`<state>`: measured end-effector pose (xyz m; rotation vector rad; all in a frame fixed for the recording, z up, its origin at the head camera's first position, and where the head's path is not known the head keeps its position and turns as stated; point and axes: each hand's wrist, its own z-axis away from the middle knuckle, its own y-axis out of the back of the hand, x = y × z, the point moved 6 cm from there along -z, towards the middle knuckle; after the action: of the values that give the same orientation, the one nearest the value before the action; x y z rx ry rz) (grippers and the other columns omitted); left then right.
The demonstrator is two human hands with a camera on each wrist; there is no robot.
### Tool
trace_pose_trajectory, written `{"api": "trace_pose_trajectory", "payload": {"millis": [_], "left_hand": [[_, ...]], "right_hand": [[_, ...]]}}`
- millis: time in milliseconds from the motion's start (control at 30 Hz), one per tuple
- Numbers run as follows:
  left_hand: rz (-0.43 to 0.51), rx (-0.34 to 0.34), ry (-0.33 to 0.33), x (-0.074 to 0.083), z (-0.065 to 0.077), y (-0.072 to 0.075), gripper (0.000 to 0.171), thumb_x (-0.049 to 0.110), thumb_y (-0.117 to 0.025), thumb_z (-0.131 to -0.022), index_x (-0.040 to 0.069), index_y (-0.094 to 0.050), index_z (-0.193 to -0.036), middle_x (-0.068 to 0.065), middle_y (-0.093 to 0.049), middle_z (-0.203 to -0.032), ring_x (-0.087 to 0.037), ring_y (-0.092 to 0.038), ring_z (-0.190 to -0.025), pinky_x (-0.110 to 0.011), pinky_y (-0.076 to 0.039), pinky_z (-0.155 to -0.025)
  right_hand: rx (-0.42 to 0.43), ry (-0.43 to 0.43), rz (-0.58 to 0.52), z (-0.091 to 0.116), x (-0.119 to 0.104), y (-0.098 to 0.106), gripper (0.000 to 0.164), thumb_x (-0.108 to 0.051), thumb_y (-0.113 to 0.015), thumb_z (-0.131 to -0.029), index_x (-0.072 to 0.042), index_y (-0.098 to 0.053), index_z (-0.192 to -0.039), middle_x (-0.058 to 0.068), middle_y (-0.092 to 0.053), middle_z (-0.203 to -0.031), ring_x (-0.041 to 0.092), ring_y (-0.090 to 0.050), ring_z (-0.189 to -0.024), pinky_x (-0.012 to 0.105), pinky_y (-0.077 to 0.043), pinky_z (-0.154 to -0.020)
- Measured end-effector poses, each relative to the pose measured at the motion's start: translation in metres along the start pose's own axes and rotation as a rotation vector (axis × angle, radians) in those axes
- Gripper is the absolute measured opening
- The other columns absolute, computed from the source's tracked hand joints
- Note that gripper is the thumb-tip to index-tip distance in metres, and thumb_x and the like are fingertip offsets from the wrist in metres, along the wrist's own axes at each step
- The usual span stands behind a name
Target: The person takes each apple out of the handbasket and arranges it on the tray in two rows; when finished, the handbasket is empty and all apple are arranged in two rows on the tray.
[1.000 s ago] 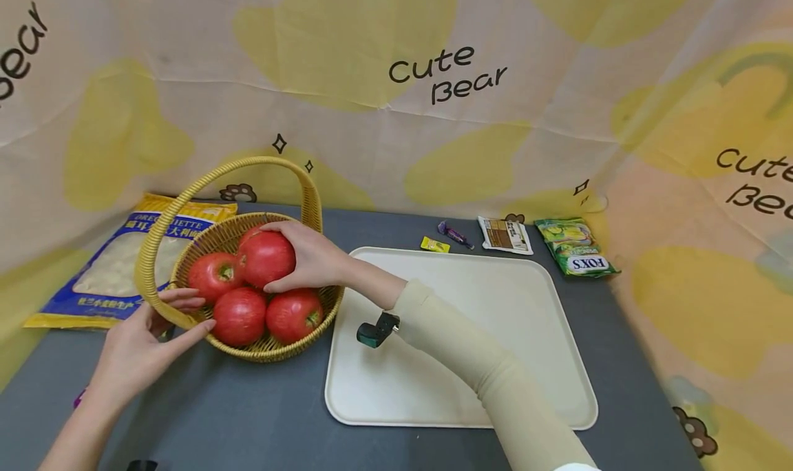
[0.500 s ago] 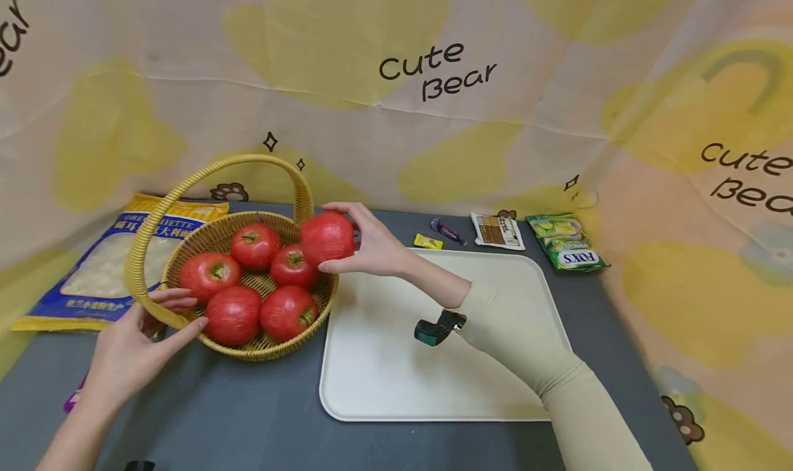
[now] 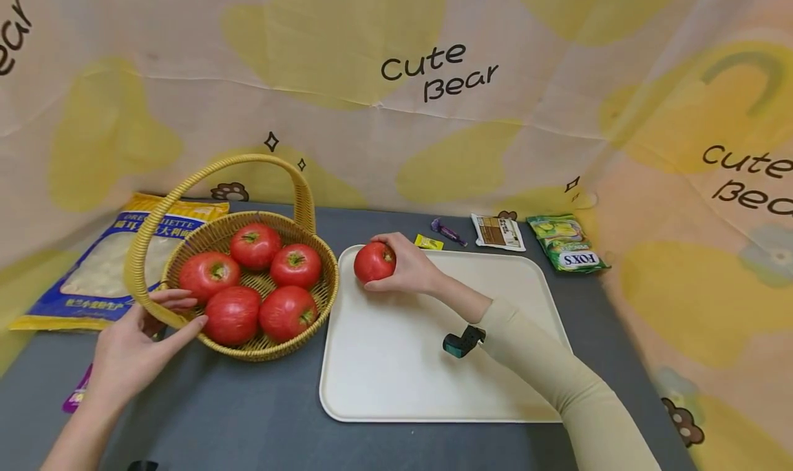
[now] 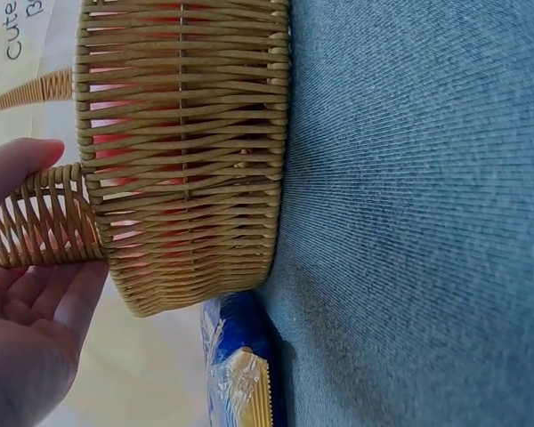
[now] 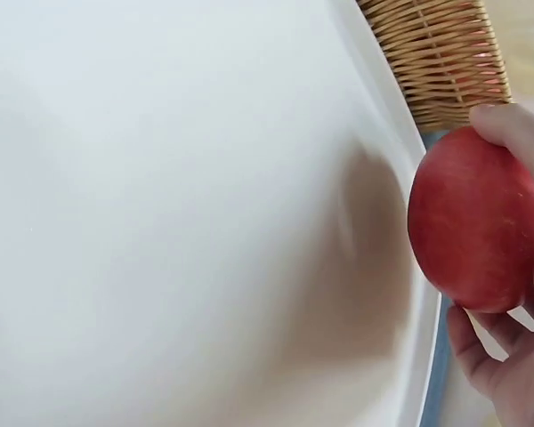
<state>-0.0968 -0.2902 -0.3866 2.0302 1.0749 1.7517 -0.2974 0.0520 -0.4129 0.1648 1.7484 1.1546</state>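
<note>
Over the back left corner of the white tray (image 3: 427,374), my right hand (image 3: 411,268) grips a red apple (image 3: 374,262) between thumb and fingers. The right wrist view shows that apple (image 5: 476,222) close above the tray, its shadow falling on the white surface. To the left stands a yellow wicker basket (image 3: 328,295) with several red apples in it. My left hand (image 3: 133,347) holds the lower end of the basket's handle (image 3: 144,250) at the left side; in the left wrist view, thumb and fingers lie on either side of the woven handle (image 4: 49,218).
A blue and yellow pasta bag (image 3: 99,271) lies behind the basket at left. Along the back lie a yellow packet (image 3: 429,242), a purple candy (image 3: 449,231), a brown and white packet (image 3: 498,233) and a green bag (image 3: 565,242). A purple wrapper (image 3: 77,392) lies by my left forearm.
My right hand has lifted an apple out of the basket and carried it rightward over the tray's back left corner. My left hand keeps its hold on the handle.
</note>
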Motion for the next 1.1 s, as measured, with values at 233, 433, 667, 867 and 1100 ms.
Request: {"api": "trace_pose_trajectory", "payload": {"millis": [233,433,667,867,1100], "left_hand": [[-0.01,0.0,0.016,-0.002,0.0,-0.001,0.047,0.029,-0.082,-0.081,0.011,-0.062,-0.12,0.03,-0.061,-0.094,0.021,-0.051,-0.085,0.0,-0.039,-0.072],[-0.018,0.005,0.016,-0.004,0.001,-0.001,0.046,0.029,-0.082,-0.08,0.013,-0.063,-0.119,0.027,-0.064,-0.094,0.021,-0.051,-0.084,-0.001,-0.039,-0.071],[-0.02,0.024,0.008,-0.004,0.001,-0.001,0.045,0.029,-0.082,-0.08,0.014,-0.064,-0.117,0.027,-0.064,-0.093,0.02,-0.051,-0.083,-0.002,-0.04,-0.07],[-0.039,0.031,0.014,-0.005,0.001,0.0,0.044,0.031,-0.082,-0.08,0.015,-0.064,-0.116,0.024,-0.065,-0.093,0.02,-0.05,-0.081,-0.002,-0.04,-0.069],[-0.062,0.035,0.013,-0.004,0.001,0.0,0.042,0.032,-0.082,-0.079,0.016,-0.065,-0.114,0.027,-0.063,-0.091,0.021,-0.049,-0.08,-0.004,-0.04,-0.068]], "right_hand": [[-0.01,0.017,0.103,-0.002,0.005,-0.006,0.083,-0.041,-0.085,-0.07,-0.014,-0.048,-0.139,0.004,-0.049,-0.13,0.019,-0.046,-0.117,0.035,-0.052,-0.086],[-0.013,0.05,0.12,-0.002,0.003,-0.01,0.086,-0.039,-0.086,-0.07,-0.013,-0.045,-0.142,0.005,-0.045,-0.133,0.02,-0.04,-0.12,0.035,-0.051,-0.087],[-0.011,0.058,0.116,-0.001,0.002,-0.011,0.089,-0.039,-0.086,-0.07,-0.015,-0.042,-0.143,0.005,-0.043,-0.136,0.02,-0.037,-0.122,0.035,-0.051,-0.088],[-0.022,0.04,0.075,0.0,0.004,-0.009,0.089,-0.039,-0.086,-0.07,-0.014,-0.042,-0.143,0.005,-0.044,-0.137,0.02,-0.039,-0.122,0.038,-0.049,-0.091],[-0.017,0.043,0.08,-0.001,0.004,-0.007,0.083,-0.039,-0.083,-0.074,-0.012,-0.045,-0.141,0.005,-0.047,-0.135,0.02,-0.04,-0.12,0.037,-0.049,-0.09]]}}
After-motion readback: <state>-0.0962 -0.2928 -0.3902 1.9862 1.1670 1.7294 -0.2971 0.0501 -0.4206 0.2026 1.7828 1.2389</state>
